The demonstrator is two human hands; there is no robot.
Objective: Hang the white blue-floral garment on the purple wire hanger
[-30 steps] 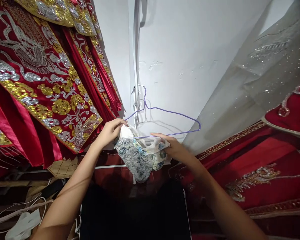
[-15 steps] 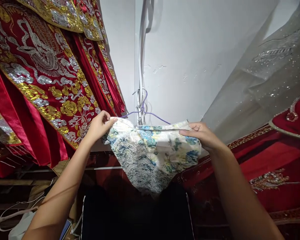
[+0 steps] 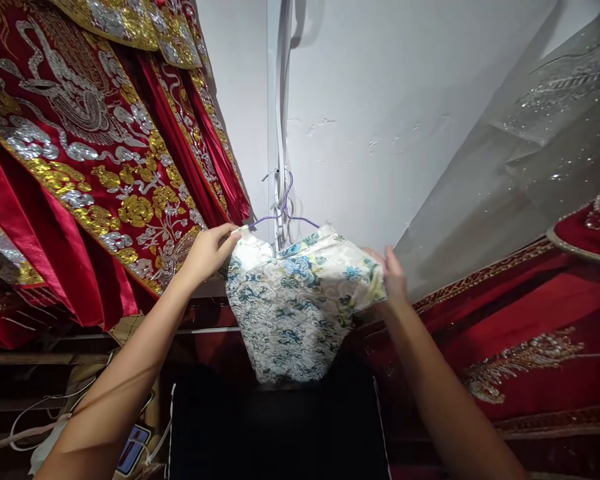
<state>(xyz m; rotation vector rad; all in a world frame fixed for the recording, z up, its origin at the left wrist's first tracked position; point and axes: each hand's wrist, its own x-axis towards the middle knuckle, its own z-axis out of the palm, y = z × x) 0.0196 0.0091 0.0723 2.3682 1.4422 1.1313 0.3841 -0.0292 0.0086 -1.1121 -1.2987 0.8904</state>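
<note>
A short floral top (image 3: 300, 307), white with blue, green and yellow print, hangs on a thin purple hanger (image 3: 284, 212). My left hand (image 3: 207, 252) pinches the top's left shoulder between thumb and fingers, close to the hanger's left end. At the other side, my right hand (image 3: 394, 277) touches the edge of the right sleeve. Its fingers look stretched out, slightly blurred, and are partly hidden behind the fabric. The hanger's right arm disappears under the right shoulder of the top.
Red garments with gold and silver embroidery (image 3: 80, 133) hang at the left. A sheer sparkly fabric (image 3: 540, 133) and red beaded garments (image 3: 520, 320) are at the right. The hanger hangs by a white strip (image 3: 282, 100) against the white wall (image 3: 370, 80). A phone (image 3: 134, 448) lies lower left.
The top's right shoulder has gone from stretched wide to draped over the hanger. My right hand has let go of the neckline and moved inward to the sleeve. My left hand keeps its pinch.
</note>
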